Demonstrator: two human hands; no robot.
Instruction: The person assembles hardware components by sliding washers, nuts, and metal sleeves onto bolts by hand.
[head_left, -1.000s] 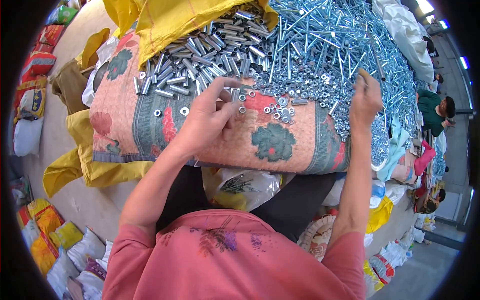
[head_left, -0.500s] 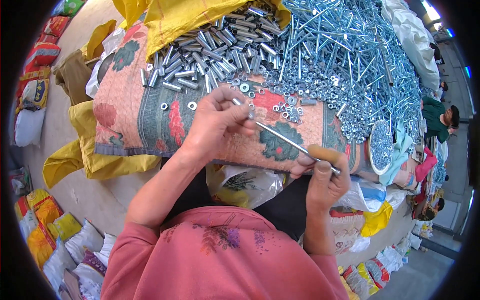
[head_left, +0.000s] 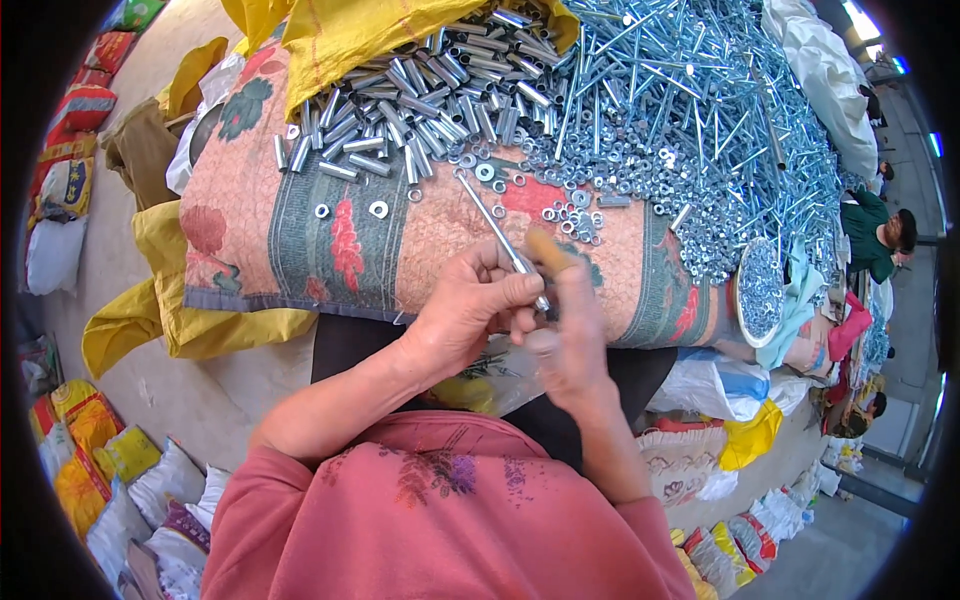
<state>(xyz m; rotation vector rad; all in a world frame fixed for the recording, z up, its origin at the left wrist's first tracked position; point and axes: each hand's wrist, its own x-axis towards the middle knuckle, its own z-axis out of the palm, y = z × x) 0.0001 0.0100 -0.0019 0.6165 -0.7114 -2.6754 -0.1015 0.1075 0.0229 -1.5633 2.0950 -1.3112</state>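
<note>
My left hand (head_left: 470, 305) pinches a long thin metal bolt (head_left: 488, 216) over the near edge of the flowered quilt (head_left: 420, 240). The bolt slants, its thin end pointing up and away, and a wider shiny part shows at the fingers. Close on the right, my right hand (head_left: 575, 335) is smeared by motion beside the bolt's near end; a yellowish cover sits on one finger. Beyond the hands lie loose washers (head_left: 378, 209), a small cluster of rings (head_left: 575, 225), a pile of short metal tubes (head_left: 430, 95) and a heap of nuts (head_left: 700, 225).
A big heap of long bolts (head_left: 690, 90) fills the far right. An oval container of small metal parts (head_left: 760, 300) stands at the right edge by a pale green cloth (head_left: 792, 310). Yellow sacking (head_left: 360, 40) overhangs the tubes. Another person (head_left: 880, 235) is at far right.
Both hands have come together nearer to me, the left moving down and right, the right moving left. The bolt has swung steeper, its thin end now pointing away from me.
</note>
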